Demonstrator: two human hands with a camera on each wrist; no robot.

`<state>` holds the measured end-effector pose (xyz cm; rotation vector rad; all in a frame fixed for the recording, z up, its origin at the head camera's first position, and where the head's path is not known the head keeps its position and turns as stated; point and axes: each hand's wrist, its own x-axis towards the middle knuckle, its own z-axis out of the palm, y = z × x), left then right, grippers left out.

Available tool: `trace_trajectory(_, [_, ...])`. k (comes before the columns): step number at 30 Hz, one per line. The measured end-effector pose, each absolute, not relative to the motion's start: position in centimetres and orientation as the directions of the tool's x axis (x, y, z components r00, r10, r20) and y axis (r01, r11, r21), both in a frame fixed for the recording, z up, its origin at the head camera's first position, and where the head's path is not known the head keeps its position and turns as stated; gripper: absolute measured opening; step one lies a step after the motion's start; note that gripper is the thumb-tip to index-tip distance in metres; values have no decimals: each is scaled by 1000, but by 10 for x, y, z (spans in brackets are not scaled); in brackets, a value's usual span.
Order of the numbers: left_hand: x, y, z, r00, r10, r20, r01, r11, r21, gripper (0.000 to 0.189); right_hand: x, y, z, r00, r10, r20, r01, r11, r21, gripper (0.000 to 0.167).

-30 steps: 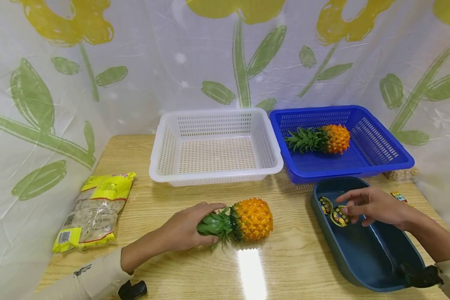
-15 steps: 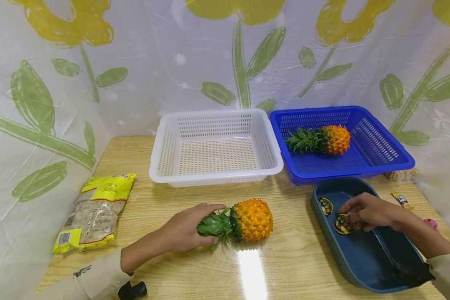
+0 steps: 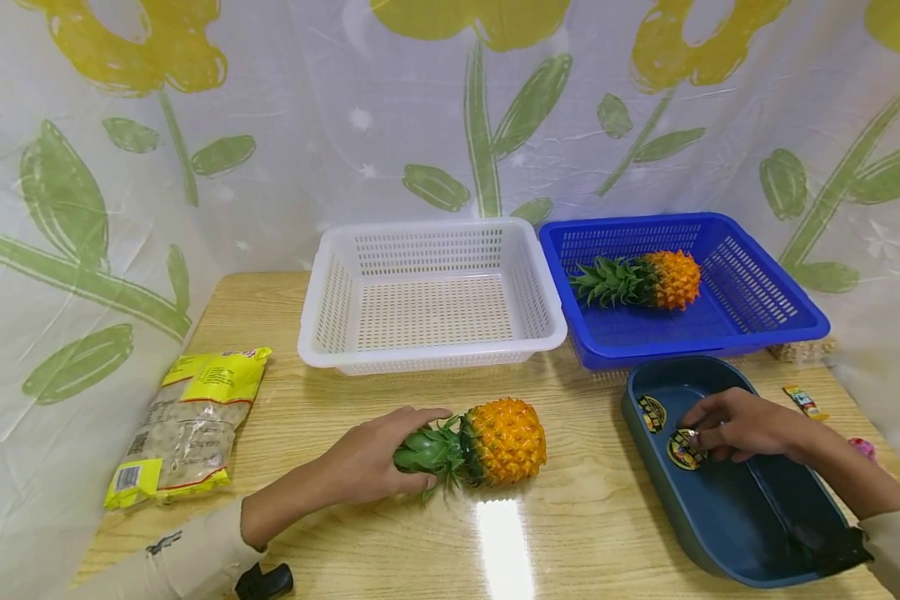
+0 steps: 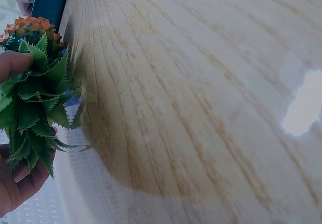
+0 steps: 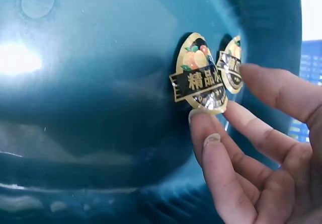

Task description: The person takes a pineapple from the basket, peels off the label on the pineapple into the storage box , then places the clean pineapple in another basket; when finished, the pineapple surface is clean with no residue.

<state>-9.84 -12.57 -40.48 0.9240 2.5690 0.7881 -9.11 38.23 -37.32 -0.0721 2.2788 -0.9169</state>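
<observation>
My left hand (image 3: 385,454) grips the green leafy crown of an orange pineapple (image 3: 507,441) that lies on its side on the table. In the left wrist view, thumb and fingers sit on either side of the leaves (image 4: 35,95). My right hand (image 3: 746,425) reaches into a dark teal basin (image 3: 727,525). Its fingertips are right at the lower edge of an oval black-and-gold fruit sticker (image 5: 200,75), with the thumb held apart from the other fingers. A second, similar sticker (image 3: 652,412) lies close by against the basin's end.
Behind are a white basket (image 3: 431,354) and a blue basket (image 3: 690,337), the latter with another pineapple (image 3: 675,279) in it. On the left lies a yellow-and-clear plastic packet (image 3: 191,425). Right of the basin lie a small colourful wrapper (image 3: 805,401) and a pink item (image 3: 862,447).
My right hand has lowered to the sticker, which has shifted slightly toward me in the basin. The left hand and its pineapple have stayed put.
</observation>
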Motion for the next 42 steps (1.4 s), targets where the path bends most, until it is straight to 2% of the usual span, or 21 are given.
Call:
trace_trajectory(7, [-99, -125, -405, -748, 654, -111, 481, 649, 590, 80, -90, 386, -368, -798, -289, -528, 166, 738, -654, 46])
trace_trajectory(12, [-100, -125, -405, -748, 654, -108, 479, 646, 594, 79, -90, 384, -363, -832, -307, -463, 104, 733, -673, 46])
trace_trajectory(18, [-99, -126, -404, -746, 658, -107, 478, 640, 602, 79, -88, 374, -353, -885, -380, -270, -88, 705, -704, 39])
trace_trajectory(24, [-100, -126, -406, -733, 673, -100, 479, 615, 626, 79, -88, 352, -344, -882, -454, -128, -230, 650, -725, 30])
trace_trajectory(31, [-101, -127, -408, -726, 681, -97, 471, 595, 651, 77, -90, 315, -336, -858, -513, -20, -286, 510, -811, 24])
trace_trajectory(42, [-99, -128, -407, -718, 691, -89, 489, 591, 642, 76, -86, 264, -334, -878, -478, 8, -265, 472, -841, 22])
